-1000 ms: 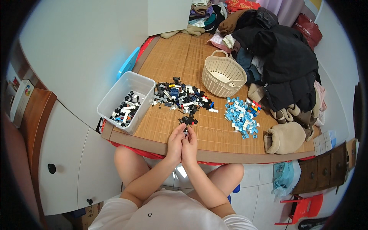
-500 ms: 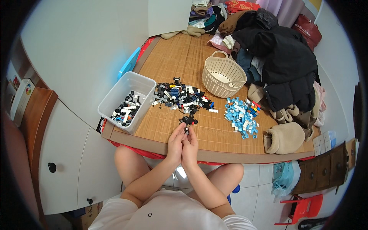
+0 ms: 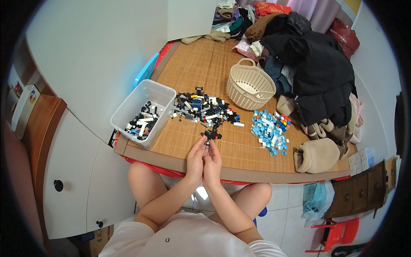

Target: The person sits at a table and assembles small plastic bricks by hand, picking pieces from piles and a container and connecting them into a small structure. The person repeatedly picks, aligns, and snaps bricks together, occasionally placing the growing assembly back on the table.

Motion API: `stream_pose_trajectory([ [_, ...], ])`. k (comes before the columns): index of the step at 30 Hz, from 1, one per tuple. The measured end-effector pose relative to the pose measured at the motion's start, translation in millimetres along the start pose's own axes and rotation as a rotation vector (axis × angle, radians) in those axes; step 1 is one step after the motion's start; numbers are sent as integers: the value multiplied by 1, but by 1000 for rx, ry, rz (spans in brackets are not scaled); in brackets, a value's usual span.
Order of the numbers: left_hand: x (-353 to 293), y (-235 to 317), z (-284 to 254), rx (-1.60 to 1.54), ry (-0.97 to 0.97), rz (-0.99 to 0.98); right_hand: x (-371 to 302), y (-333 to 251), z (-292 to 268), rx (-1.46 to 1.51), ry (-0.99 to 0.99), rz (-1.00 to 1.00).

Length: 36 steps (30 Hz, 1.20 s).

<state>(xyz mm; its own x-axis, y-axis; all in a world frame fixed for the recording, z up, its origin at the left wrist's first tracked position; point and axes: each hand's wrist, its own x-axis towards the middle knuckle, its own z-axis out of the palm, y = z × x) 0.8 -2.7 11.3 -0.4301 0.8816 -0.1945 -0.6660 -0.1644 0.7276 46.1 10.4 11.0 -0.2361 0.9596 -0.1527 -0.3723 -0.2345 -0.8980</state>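
Close together above the mat's near edge, my left hand [image 3: 195,162] and my right hand [image 3: 212,163] both grip a small black-and-grey building-brick assembly [image 3: 207,144] with their fingertips. Its lower part is hidden by the fingers. Just past the fingertips shows a black brick cluster with a red spot [image 3: 211,135]; whether it joins the held assembly I cannot tell. Farther off spreads a loose pile of black, white, grey and blue bricks [image 3: 201,106]. A clear plastic bin [image 3: 164,112] with more bricks in it stands left of the pile.
Right of my hands lie a heap of light-blue and white pieces [image 3: 269,132] and a puzzle cube [image 3: 283,122]. Behind them stands a beige basket [image 3: 239,92]. Dark clothes [image 3: 321,64] and a beige fleece item [image 3: 317,156] cover the right side of the woven mat [image 3: 188,64].
The view has shifted very slightly. Both hands stay in the same place, with the small assembly turned a little between the fingertips.
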Motion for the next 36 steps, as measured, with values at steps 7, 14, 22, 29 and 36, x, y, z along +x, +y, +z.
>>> stream_pose_trajectory([
  [7, -5, 10, 3, -61, 8, -5, -2, 0, 3, 35, -38, 21],
  [14, -10, 41, 7, -113, 5, 52, -8, -20, 29, 68, -117, -9],
  [22, -22, 106, 11, -160, 16, 215, -14, -42, 83, 140, -299, 8],
  [29, -25, 148, -6, -146, 28, 396, -17, -46, 128, 180, -486, 70],
  [36, -32, 167, -25, -118, 88, 485, -25, -38, 153, 106, -586, 120],
])
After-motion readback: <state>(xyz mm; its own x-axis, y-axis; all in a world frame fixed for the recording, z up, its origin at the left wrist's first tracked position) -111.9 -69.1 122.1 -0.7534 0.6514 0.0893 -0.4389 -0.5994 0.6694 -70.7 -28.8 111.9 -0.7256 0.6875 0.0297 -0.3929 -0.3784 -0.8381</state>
